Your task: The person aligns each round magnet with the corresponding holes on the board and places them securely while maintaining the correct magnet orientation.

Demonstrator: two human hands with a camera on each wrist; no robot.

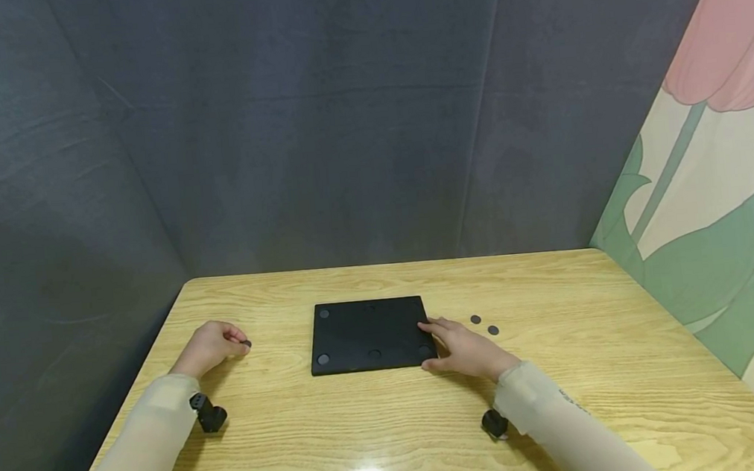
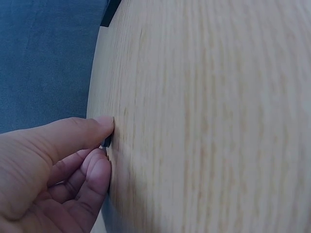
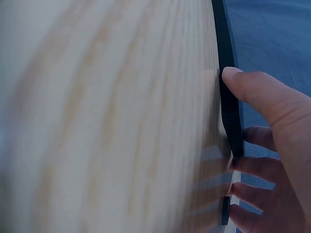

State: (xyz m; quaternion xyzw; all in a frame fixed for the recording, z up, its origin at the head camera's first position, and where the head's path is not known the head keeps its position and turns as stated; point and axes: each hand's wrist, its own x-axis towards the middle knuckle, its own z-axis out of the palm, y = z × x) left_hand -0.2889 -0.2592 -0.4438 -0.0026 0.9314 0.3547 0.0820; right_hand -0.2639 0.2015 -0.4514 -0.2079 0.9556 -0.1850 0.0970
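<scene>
A flat black rectangular board (image 1: 368, 333) lies on the wooden table. Grey round discs mark its left corners (image 1: 323, 359), and darker circles show along its middle and right side. At the left, my left hand (image 1: 208, 347) pinches a small dark disc (image 2: 107, 141) between thumb and fingers, close over the tabletop. My right hand (image 1: 464, 347) rests at the board's right end, its fingers spread. In the right wrist view, the thumb (image 3: 257, 90) touches the board's edge (image 3: 228, 102), and the other fingers reach past its corner.
Two loose dark discs (image 1: 475, 319) (image 1: 493, 331) lie on the table (image 1: 366, 416) beyond the right hand. Grey curtain (image 1: 340, 119) hangs behind and to the left, and a wall with a painted tulip (image 1: 720, 235) stands at the right.
</scene>
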